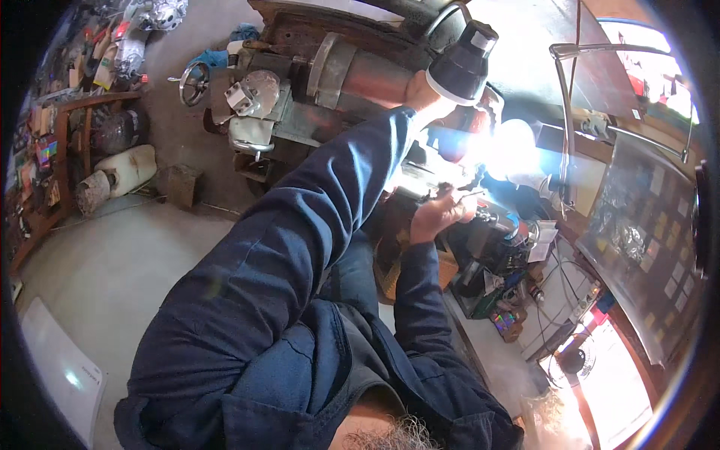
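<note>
A cluttered workshop with a grey concrete floor is spreading below, a lathe standing at twelve o'clock. The lamp, a black cone with a white rim, is sitting at one o'clock, its long axis tilting from upper right to lower left, its wide mouth pointing down toward five o'clock and throwing a white glare over the bench. The left hand is reaching up along a blue sleeve and touching the lamp's rim at its eight o'clock side; whether its fingers are closing round the rim cannot be told. Below, near centre, the right hand is curling closed around a thin rod that is pointing toward three o'clock into the glare. A white canister is lying at nine o'clock beside wooden shelves. A small fan is standing at four o'clock.
</note>
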`<state>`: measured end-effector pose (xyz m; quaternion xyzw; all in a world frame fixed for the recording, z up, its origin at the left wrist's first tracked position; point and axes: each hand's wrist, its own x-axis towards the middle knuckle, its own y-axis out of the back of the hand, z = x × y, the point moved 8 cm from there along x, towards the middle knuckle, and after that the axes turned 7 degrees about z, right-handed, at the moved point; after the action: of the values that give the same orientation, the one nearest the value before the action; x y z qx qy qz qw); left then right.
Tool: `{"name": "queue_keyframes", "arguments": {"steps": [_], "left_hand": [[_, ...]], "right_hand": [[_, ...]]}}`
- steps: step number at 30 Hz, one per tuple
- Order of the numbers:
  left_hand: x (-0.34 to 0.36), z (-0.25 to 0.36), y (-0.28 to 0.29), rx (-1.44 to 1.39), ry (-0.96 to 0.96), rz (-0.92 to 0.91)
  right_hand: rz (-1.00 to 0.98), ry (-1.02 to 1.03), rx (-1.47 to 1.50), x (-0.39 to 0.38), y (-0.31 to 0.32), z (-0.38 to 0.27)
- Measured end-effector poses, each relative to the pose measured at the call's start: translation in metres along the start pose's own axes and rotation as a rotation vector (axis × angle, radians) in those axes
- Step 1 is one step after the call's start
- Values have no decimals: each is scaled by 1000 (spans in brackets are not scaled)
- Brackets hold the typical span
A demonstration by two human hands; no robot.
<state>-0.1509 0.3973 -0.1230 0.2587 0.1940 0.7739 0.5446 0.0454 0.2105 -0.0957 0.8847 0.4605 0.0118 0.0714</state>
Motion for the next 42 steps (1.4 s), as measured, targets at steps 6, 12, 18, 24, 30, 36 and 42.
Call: {"name": "queue_keyframes", "arguments": {"steps": [6,12,18,24,30,36,42], "left_hand": [[1,2,-7,-55,43,-5],[1,-11,-5,-67,-24,99],[-13,-15,27,-501,104,193],[-53,9,50,-430,27,248],[-54,29,64,-470,119,137],[-40,18,19,-804,185,109],[-38,32,14,-279,52,-76]], "right_hand": [[-170,409,-452,16,-28,-102],[-212,462,-390,58,-91,-157],[-287,9,-57,45,-45,-111],[-152,668,-1003,48,-58,-90],[-344,467,-923,114,-64,-35],[-273,1517,-1497,80,-69,-10],[-350,777,-975,89,-58,-22]]}}
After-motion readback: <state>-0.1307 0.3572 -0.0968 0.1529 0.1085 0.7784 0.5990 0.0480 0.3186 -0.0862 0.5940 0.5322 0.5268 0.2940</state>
